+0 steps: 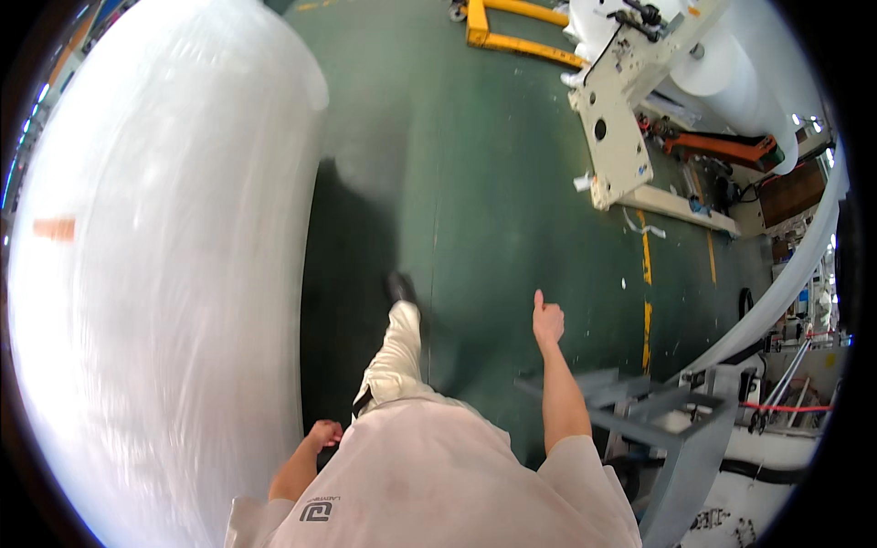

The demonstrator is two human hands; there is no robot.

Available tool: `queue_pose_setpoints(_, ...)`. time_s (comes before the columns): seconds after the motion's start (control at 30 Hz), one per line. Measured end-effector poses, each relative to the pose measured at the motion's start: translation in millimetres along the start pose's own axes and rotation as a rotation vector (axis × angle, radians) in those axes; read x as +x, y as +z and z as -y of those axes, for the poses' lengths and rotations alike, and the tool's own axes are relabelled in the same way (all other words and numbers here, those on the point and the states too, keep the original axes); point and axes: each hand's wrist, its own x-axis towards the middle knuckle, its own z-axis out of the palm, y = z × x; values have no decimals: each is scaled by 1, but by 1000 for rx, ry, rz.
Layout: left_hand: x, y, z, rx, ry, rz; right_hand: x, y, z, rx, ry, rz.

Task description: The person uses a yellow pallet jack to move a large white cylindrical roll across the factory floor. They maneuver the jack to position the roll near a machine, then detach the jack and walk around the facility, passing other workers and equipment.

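Walking seems the step in hand. The left hand (pixel 326 433) hangs near the wrapped roll (pixel 192 247) at frame left; I cannot tell its grip. The right hand (pixel 548 322), right of centre, has its grip curled together, apparently empty. Touching the roll would call for reaching left.

Wrapped white roll (pixel 183 228), left: near end cut off. Yellow frame (pixel 530 44), far: partly cut off. Left hand (pixel 325 433): fingers indistinct. Shoe (pixel 399 288): blurred. Dark parts (pixel 709 520), near right: too small to identify.
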Motion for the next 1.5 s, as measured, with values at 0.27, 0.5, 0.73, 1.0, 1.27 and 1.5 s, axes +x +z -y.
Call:
queue_pose_setpoints(0.27, 76, -97, -499, 336, 423, -179, 194, 75, 58, 395, 272, 227)
queue_pose_setpoints(0.5, 83, -131, -929, 356, 883, -179, 318, 125, 185, 706, 793, 457)
queue_pose_setpoints(0.73, 192, -206, -1104, 370, 472, -172, 581, 150, 434, 705, 698, 544)
queue_pose_setpoints(1.0, 229, -257, -1257, 109, 137, 32, 921, 136, 875, 615, 14, 471)
queue_pose_setpoints(1.27, 283, -382, -1631, 180, 295, -24, 1117, 171, 1134, 116, -279, 634)
queue_pose_setpoints(1.5, 307, -489, -2080, -109, 737, -177, 1260, 195, 1218, 138, 191, 753)
